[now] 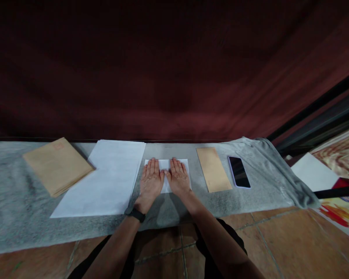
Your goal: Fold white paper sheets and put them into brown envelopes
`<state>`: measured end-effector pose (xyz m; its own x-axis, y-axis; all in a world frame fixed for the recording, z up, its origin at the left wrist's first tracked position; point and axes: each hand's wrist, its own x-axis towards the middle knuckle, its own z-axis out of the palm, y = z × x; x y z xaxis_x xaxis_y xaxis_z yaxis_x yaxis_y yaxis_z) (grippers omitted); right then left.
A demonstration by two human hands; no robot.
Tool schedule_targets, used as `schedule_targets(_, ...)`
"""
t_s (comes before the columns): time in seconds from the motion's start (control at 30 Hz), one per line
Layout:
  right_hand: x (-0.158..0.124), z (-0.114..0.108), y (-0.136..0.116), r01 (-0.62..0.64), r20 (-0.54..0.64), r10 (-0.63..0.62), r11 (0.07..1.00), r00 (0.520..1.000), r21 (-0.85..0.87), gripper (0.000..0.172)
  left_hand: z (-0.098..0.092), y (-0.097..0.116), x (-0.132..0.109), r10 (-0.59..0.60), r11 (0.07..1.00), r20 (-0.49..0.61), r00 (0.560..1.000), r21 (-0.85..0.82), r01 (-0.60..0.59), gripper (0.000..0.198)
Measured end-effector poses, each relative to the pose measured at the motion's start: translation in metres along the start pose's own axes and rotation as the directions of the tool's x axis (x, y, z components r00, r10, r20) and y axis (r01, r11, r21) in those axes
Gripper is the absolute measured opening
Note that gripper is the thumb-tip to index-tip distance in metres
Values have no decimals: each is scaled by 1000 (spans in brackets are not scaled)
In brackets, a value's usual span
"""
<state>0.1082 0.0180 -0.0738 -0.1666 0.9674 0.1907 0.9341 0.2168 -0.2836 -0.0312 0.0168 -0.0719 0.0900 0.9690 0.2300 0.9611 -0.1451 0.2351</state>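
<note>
On the left of the cloth-covered desk (17, 228), I'm seeing a stack of brown envelopes (58, 166) overlapping a pile of white paper (104, 184). Next, the person's left hand (151, 179), wearing a black wristband (136, 214), and right hand (178, 178) are lying palms down on a small white sheet (165, 189), fingers straight and close together, thumbs pointing inward. Farther right, a single brown envelope (214, 170) is lying beside a smartphone (239, 172).
</note>
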Motion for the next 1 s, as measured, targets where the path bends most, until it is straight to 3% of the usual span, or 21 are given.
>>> schedule_targets(0.6,-31,-8,52,-61,-174,42,993,984,-105,64,-13,-19,-20,-63,997,-61,996,-38,61,66)
schedule_targets(0.73,-38,-15,40,-63,-138,52,995,989,-78,64,-17,-3,-31,-23,999,-73,997,-36,21,65)
schedule_targets(0.9,-52,-19,5,144,24,-146,988,989,63,61,-4,22,-55,229,970,-3,973,-88,-229,65)
schedule_targets(1.0,-58,-17,-1,162,58,-166,984,984,69,62,3,23,-63,261,962,3,965,-86,-260,67)
